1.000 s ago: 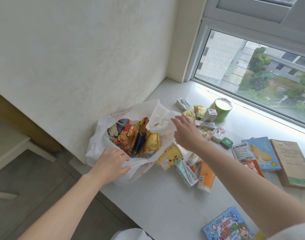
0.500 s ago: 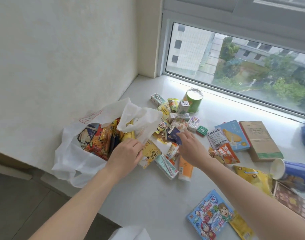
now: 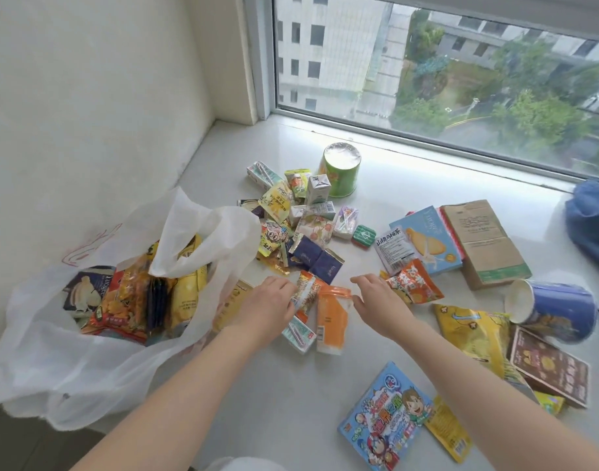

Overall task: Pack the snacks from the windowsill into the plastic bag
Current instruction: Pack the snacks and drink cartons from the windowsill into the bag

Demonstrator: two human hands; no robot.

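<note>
Plastic bag (image 3: 70,362): lying open at the left end of the windowsill (image 3: 284,396) against the wall, already holding a bundle of yellow, orange and dark snack packets
Left hand (image 3: 262,309): reaching down just right of the bag's mouth, fingers curling onto a small striped packet (image 3: 306,290); I cannot tell whether they are actually gripping it
Orange packet (image 3: 332,319): lying flat between the two hands, a green-and-white carton (image 3: 299,334) just beside it
Right hand (image 3: 381,302): hovering over the sill with fingers loosely spread, holding nothing, its tips near the orange packet's top edge
Snack pile (image 3: 301,226): small packets and cartons sitting heaped behind the hands, a green tub (image 3: 340,169) standing upright at the back
Boxes (image 3: 454,243): a light blue one and a brown cardboard one lying side by side to the right
Blue cup (image 3: 553,311): lying on its side at the far right, above a yellow bag (image 3: 474,331)
Cartoon box (image 3: 383,423): lying nearest me, under the right forearm
</note>
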